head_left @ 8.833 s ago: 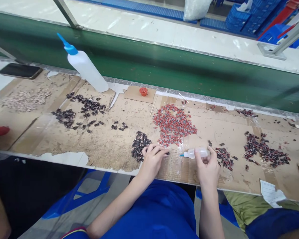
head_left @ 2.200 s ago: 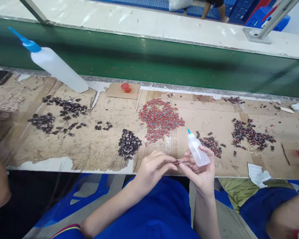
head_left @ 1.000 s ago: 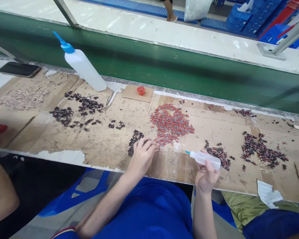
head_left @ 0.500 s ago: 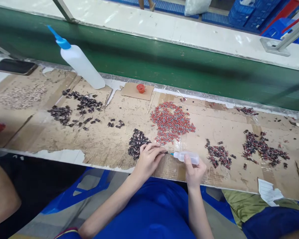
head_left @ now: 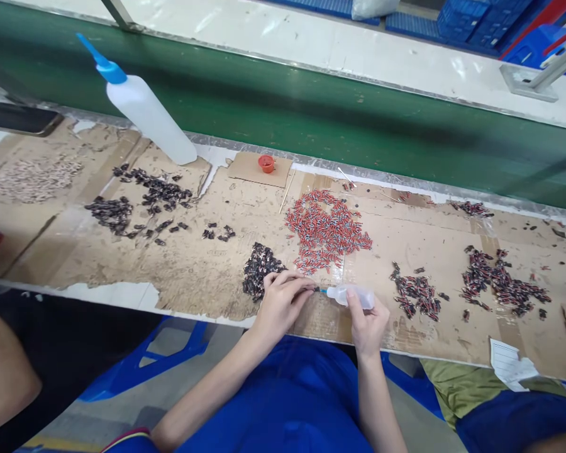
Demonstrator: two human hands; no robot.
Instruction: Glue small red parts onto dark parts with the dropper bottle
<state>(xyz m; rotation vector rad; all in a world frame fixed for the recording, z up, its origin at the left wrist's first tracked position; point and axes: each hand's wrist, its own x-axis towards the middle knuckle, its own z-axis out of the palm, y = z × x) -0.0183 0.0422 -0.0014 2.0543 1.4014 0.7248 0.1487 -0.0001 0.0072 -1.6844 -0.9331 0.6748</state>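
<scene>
My left hand [head_left: 283,301] pinches a small dark part [head_left: 317,289] between thumb and fingertips. In my right hand [head_left: 368,319] a small translucent squeeze bottle [head_left: 351,296] lies nearly level, its blue tip pointing left at the dark part. Tip and part look to be touching or very close. Just left of my left hand is a heap of small black parts [head_left: 259,267]. Beyond both hands spreads a pile of small red parts [head_left: 327,226] with pale and dark ends. Right of the bottle lies a cluster of red-and-black parts [head_left: 417,296].
Cardboard [head_left: 207,277] covers the bench. A large white bottle [head_left: 151,119] with a blue nozzle leans at the back left; near it are a red cap [head_left: 266,163] and a phone [head_left: 21,118]. More red-and-black parts [head_left: 504,280] lie right. People sit at both sides.
The squeeze bottle has shifted slightly left, bringing its tip closer to the dark part. My left hand keeps its pinch in nearly the same place. The view has tilted slightly.
</scene>
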